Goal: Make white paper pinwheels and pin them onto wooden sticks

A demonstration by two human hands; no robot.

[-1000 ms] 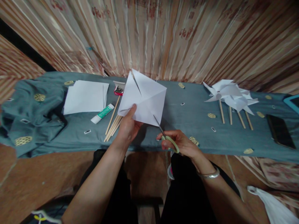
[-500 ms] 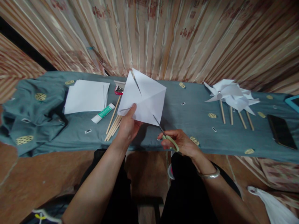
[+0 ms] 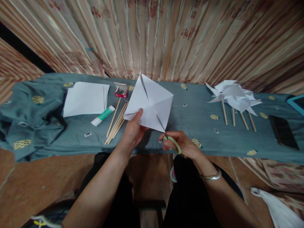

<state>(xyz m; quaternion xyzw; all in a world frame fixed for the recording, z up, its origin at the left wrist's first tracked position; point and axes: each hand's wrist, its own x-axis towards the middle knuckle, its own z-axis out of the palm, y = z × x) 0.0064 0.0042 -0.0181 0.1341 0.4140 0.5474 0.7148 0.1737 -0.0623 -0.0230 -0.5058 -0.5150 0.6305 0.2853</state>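
Observation:
A white square paper [image 3: 158,95] with fold creases is pinched in my left hand [image 3: 133,128], thumb on top and fingers underneath. A slit runs inward from its top corner, and another cut shows near my thumb at the left corner. My right hand [image 3: 179,142] is closed round the pale green handles of a pair of scissors [image 3: 175,146]. The blades meet the paper's near corner, one lying over its face. Both hands are above the near edge of the cloth-covered table.
On the teal cloth [image 3: 194,117] at left lie a paper stack [image 3: 85,98], a green-and-white tube [image 3: 103,116], wooden sticks [image 3: 117,125] and a red box of small metal pins [image 3: 121,91]. Paper pinwheels [image 3: 234,93], a phone [image 3: 283,131] and a blue-edged object [image 3: 296,104] lie at right.
The paper and my left hand have shifted slightly right and down, bringing the near corner deeper between the scissor blades. More of the red box and sticks is visible.

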